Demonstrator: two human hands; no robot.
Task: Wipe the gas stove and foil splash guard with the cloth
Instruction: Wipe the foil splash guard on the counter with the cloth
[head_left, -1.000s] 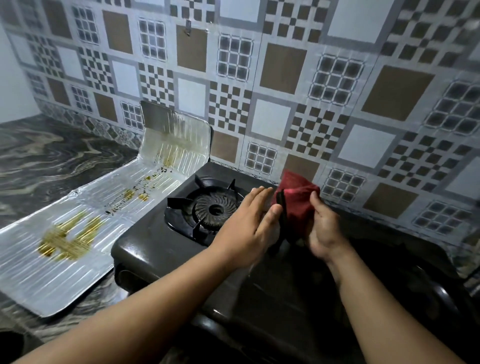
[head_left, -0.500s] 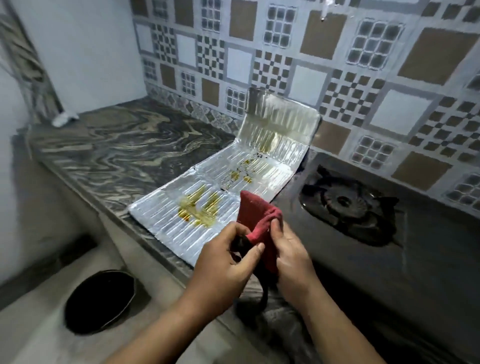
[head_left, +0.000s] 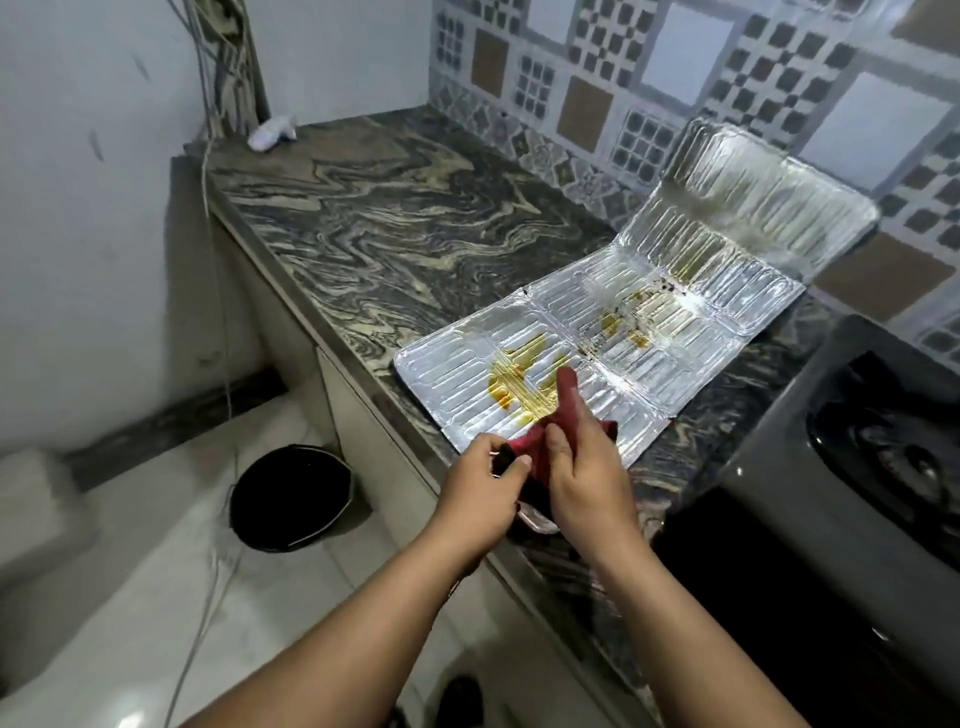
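Observation:
A dark red cloth (head_left: 567, 402) is held between both hands above the near end of the foil splash guard (head_left: 675, 317). The guard lies flat on the marble counter, its far panel folded up against the tiled wall, and yellow-brown grease stains (head_left: 519, 382) streak its ribbed surface. My left hand (head_left: 480, 486) pinches the cloth's lower left edge. My right hand (head_left: 584, 470) grips its middle, with one cloth corner sticking up past the fingers. The black gas stove (head_left: 852, 431) stands at the right, its burner partly cut off by the frame edge.
The marbled counter (head_left: 395, 223) stretches left to a white wall, with a small white crumpled object (head_left: 271, 134) in the far corner. A black bucket (head_left: 293, 496) stands on the floor below the counter edge. A thin cable (head_left: 221, 312) hangs down the wall.
The view has swung left from the stove to the foil guard. Both hands carried the cloth from over the stove to the guard's near end, still gripping it.

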